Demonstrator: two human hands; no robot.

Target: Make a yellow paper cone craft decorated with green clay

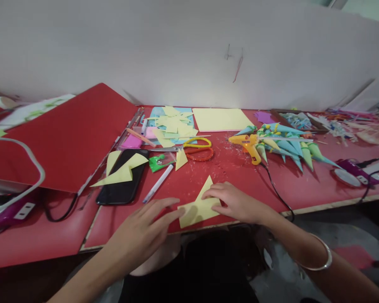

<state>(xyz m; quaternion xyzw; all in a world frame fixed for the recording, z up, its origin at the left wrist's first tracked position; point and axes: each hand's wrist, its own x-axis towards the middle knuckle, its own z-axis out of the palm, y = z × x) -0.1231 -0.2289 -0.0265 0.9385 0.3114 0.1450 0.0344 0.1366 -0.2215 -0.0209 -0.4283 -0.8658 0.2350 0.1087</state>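
A folded piece of pale yellow paper [194, 213] lies at the table's front edge, one pointed corner sticking up toward the back. My right hand [235, 203] holds its right side down, with bent fingers and thumb on the paper. At the paper's left edge is my left hand [151, 221], fingers stretched and apart, a fingertip touching the corner. Behind the paper lie scissors [198, 143] with yellow and red handles and a small yellow paper scrap [181, 159]. A white pen [158, 183] rests to the left, beside a black phone [121, 195] with yellow paper pieces [121, 172] on it.
An orange glue gun [248, 145] with a trailing cord lies right of centre, near blue and green paper cones [287, 147]. Yellow sheets [221, 120] and cut scraps [173, 122] lie by the wall. A large red board [72, 134] leans at left. Purple devices [356, 170] sit at both sides.
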